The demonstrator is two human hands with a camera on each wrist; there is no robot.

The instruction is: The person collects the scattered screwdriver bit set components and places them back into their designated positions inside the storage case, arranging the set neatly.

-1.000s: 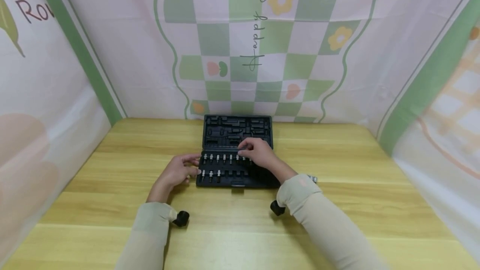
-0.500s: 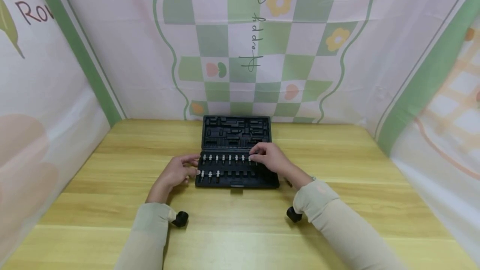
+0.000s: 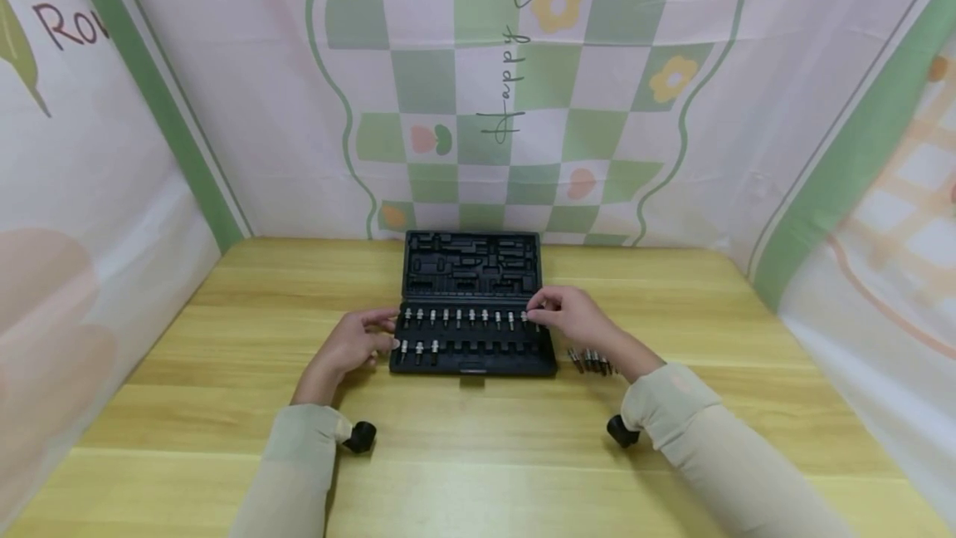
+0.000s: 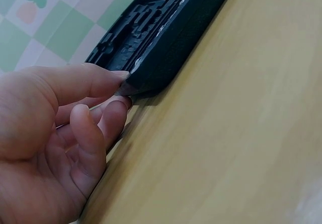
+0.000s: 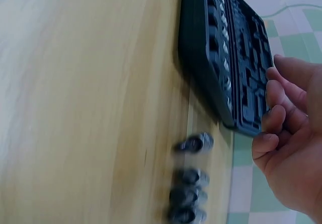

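Our left hand (image 3: 353, 344) pinches the case (image 3: 448, 366) while our right hand (image 3: 578, 319), grip unclear, has reached the end bit (image 3: 525, 316) of the back row (image 3: 472, 316), seemingly nearly complete.

Wood-grain table (image 3: 478, 455): open black case (image 3: 441, 366), metal bits (image 3: 588, 360)

Case (image 3: 472, 365): one. Back-row bits (image 3: 471, 317): ten at least, from where I stand. Front-row bits (image 3: 419, 349): three. Loose bits (image 3: 588, 359) alongside: four or more. Wrist cameras (image 3: 363, 437): two. Desk (image 3: 478, 463): one.
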